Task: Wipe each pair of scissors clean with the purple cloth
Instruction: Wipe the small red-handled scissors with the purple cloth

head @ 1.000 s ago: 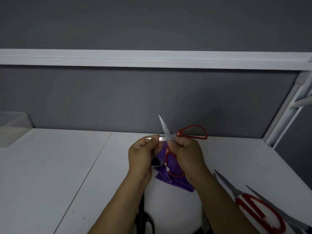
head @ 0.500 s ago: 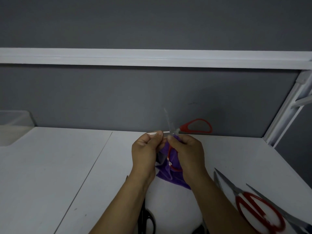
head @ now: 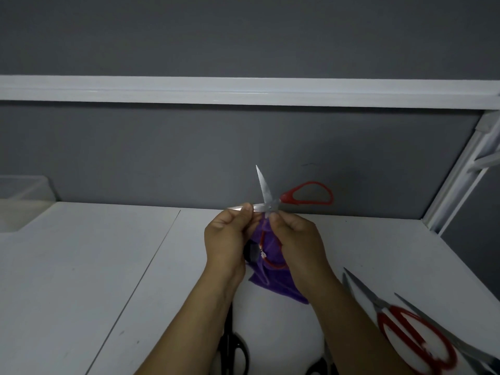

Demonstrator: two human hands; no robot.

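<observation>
I hold a pair of red-handled scissors (head: pixel 305 197) spread wide above the white table, one blade pointing up, the other lying level to the left. My left hand (head: pixel 227 239) pinches the level blade near its tip. My right hand (head: pixel 296 243) grips the scissors just below the pivot, with the purple cloth (head: pixel 273 269) bunched under it and hanging down between both hands. The second red handle loop shows against the cloth.
A second red-handled pair of scissors (head: pixel 411 336) lies on the table (head: pixel 81 266) at the lower right, with another blade beside it. Black-handled scissors (head: pixel 232 345) lie under my left forearm. A translucent box (head: pixel 21 190) stands at the far left. A grey partition rises behind.
The scissors rose slightly, blurred half a second ago, and are steady again. My left hand's pinch has slid outward along the level blade.
</observation>
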